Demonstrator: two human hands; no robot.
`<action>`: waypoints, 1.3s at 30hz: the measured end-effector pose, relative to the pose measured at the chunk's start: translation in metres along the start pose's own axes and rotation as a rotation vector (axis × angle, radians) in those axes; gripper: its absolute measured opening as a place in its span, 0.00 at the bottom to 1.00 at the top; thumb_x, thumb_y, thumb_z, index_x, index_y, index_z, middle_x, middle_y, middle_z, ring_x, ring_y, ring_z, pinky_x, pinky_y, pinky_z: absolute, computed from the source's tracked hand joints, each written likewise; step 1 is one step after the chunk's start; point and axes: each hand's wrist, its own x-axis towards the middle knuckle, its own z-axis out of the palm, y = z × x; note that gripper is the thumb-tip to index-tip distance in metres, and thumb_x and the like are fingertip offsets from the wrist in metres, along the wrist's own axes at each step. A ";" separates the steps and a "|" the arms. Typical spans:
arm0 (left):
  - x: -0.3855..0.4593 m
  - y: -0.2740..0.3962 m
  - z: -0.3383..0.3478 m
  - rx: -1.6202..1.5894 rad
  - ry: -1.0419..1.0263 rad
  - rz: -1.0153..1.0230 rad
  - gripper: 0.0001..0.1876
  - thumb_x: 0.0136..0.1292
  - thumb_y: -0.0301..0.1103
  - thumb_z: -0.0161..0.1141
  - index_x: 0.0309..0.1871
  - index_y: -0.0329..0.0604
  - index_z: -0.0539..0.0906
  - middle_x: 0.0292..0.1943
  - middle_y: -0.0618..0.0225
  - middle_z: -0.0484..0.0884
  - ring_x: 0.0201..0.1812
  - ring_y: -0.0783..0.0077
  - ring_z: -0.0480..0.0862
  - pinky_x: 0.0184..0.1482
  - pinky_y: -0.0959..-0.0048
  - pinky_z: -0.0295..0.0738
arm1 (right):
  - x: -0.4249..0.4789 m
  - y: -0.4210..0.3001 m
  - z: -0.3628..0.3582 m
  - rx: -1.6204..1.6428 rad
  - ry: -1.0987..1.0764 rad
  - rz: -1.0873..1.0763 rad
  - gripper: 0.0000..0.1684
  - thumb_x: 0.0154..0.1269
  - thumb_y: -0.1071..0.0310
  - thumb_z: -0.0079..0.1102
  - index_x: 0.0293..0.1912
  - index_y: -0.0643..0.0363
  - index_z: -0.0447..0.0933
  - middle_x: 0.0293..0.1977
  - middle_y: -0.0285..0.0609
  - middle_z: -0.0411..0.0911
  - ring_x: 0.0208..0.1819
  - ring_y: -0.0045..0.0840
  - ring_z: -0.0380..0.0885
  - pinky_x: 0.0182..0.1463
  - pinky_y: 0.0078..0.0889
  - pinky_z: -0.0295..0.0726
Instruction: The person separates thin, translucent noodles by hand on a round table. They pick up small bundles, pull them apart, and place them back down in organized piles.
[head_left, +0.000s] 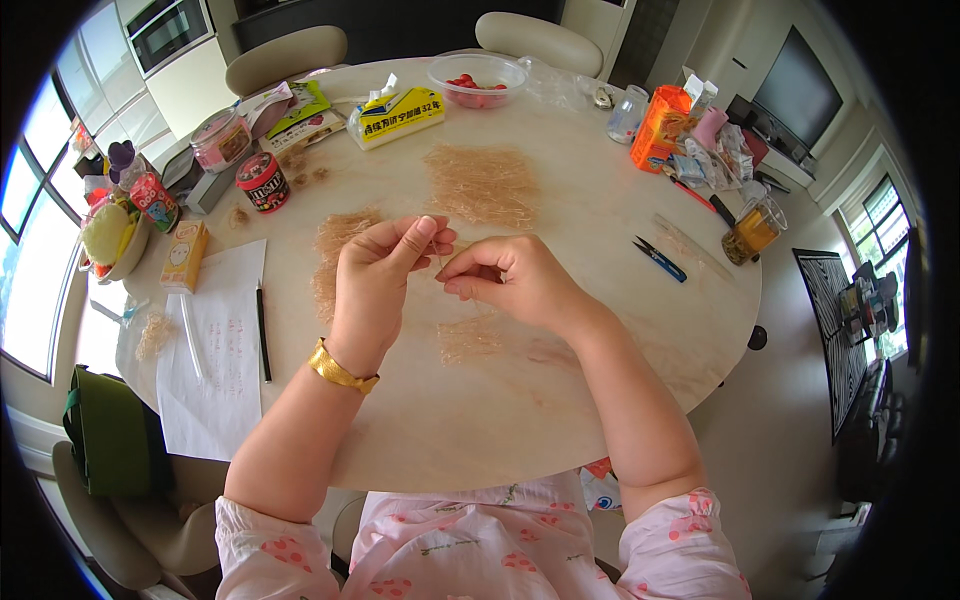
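My left hand (379, 274), a gold bracelet (341, 370) on its wrist, pinches a thin tan strand (439, 253) between thumb and fingers. Just right of it, my right hand (521, 279) pinches the same strand lower down. Under the hands lies a small bunch of similar strands (469, 339) on the marble-look table (465, 420). A wide layer of strands (482, 186) spreads beyond the hands. Another bundle (328, 259) is partly hidden behind my left hand. Blue-handled thread snips (660, 259) rest to the right, beside a clear ruler-like strip (694, 246).
Left are a sheet of paper (217, 405) with writing, a black pencil (262, 334) and a yellow box (184, 257). Farther back stand a tissue pack (397, 118) and a bowl of red fruit (476, 82). A glass cup of tea (752, 231) stands near the right edge.
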 end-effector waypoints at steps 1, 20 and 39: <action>0.000 0.000 0.000 -0.037 -0.004 -0.030 0.12 0.76 0.37 0.64 0.49 0.36 0.89 0.39 0.69 0.90 0.42 0.78 0.86 0.48 0.76 0.78 | 0.000 0.000 0.000 -0.017 0.004 -0.008 0.09 0.68 0.74 0.69 0.47 0.64 0.87 0.38 0.39 0.89 0.39 0.17 0.84 0.44 0.24 0.82; 0.010 0.000 -0.012 -0.008 -0.128 -0.072 0.06 0.75 0.29 0.64 0.50 0.38 0.84 0.40 0.63 0.91 0.36 0.78 0.85 0.44 0.78 0.80 | -0.003 0.009 -0.034 -0.511 0.089 -0.172 0.06 0.68 0.71 0.69 0.43 0.60 0.88 0.33 0.37 0.80 0.34 0.24 0.78 0.37 0.29 0.76; 0.011 0.001 -0.015 -0.015 -0.172 -0.201 0.06 0.77 0.36 0.63 0.45 0.45 0.83 0.41 0.71 0.89 0.36 0.82 0.86 0.39 0.82 0.71 | 0.006 0.025 -0.036 -0.184 0.426 -0.159 0.07 0.70 0.68 0.69 0.39 0.62 0.84 0.32 0.30 0.78 0.28 0.11 0.71 0.34 0.20 0.72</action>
